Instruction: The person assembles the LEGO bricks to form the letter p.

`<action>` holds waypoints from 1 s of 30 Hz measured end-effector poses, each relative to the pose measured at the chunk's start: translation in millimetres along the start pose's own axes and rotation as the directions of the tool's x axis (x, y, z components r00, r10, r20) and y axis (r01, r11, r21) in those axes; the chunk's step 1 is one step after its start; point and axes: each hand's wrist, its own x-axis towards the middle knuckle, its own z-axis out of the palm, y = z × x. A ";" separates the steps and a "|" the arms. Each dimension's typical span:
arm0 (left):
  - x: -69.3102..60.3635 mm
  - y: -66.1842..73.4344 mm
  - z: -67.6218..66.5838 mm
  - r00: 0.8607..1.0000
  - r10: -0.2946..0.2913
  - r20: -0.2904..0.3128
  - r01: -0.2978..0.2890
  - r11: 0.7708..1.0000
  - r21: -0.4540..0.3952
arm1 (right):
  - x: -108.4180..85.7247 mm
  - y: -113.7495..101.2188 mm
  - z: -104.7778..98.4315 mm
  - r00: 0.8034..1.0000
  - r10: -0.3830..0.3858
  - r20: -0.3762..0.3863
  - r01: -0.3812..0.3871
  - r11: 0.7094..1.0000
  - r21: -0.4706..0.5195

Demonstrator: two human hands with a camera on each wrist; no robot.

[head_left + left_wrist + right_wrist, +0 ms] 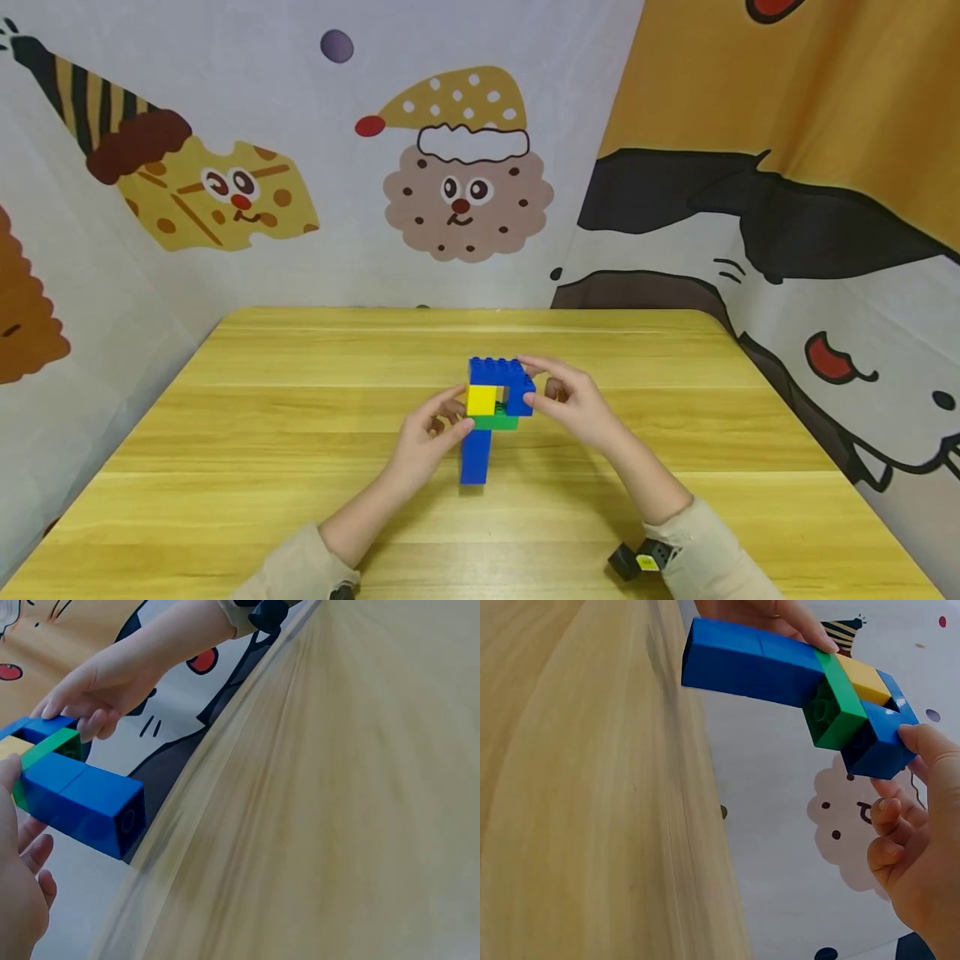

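Both hands hold a structure of toy building bricks over the table. Its lower part is a column of blue bricks (474, 457); the hollow underside shows in the left wrist view. On that column sits a green brick (504, 422), sticking out to the right. Above it stand a yellow brick (481, 400) and, across a gap, a blue brick (881, 742). A long blue brick (495, 372) bridges the top. My left hand (431, 429) grips the left side near the yellow and green bricks. With thumb and fingers my right hand (573, 398) pinches the blue bricks at upper right.
The wooden table (285, 400) spreads beneath the hands. Behind it hangs a cloth backdrop (300, 283) with cartoon figures. A small black device (637, 560) is at the right wrist.
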 end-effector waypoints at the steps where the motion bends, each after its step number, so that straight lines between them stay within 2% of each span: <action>1: -0.5 4.1 0.5 1.000 0.002 0.003 -0.002 1.000 -0.001 | 0.2 6.2 -0.1 1.000 0.015 -0.004 -0.015 1.000 0.009; 2: -1.0 7.4 0.9 1.000 0.004 0.006 -0.003 1.000 -0.005 | 0.5 12.4 -0.2 1.000 0.027 -0.008 -0.026 1.000 0.016; 6: -0.1 6.2 3.9 1.000 0.004 0.017 -0.003 1.000 -0.025 | 1.3 35.8 -0.2 0.997 0.073 -0.017 -0.072 0.997 0.042; 7: 0.2 5.9 4.8 1.000 0.002 0.020 -0.001 1.000 -0.026 | 1.6 36.1 -0.5 0.996 0.089 -0.016 -0.088 0.995 0.049; 14: 1.6 6.0 8.2 0.999 0.022 0.034 -0.021 0.999 -0.026 | 2.8 18.9 -2.8 0.990 0.138 0.013 -0.139 0.986 0.089; 19: 2.3 4.6 9.7 0.999 0.006 0.041 -0.005 1.000 -0.016 | 3.6 9.8 -2.5 0.985 0.170 0.030 -0.172 0.980 0.099; 26: 9.5 -28.8 14.0 0.999 -0.023 0.026 0.024 0.999 -0.034 | 4.3 18.1 0.6 0.969 0.241 0.048 -0.246 0.960 0.134; 30: 10.3 -36.2 13.6 0.999 -0.023 0.025 0.024 0.999 -0.033 | 4.5 24.0 2.9 0.963 0.264 0.059 -0.270 0.953 0.138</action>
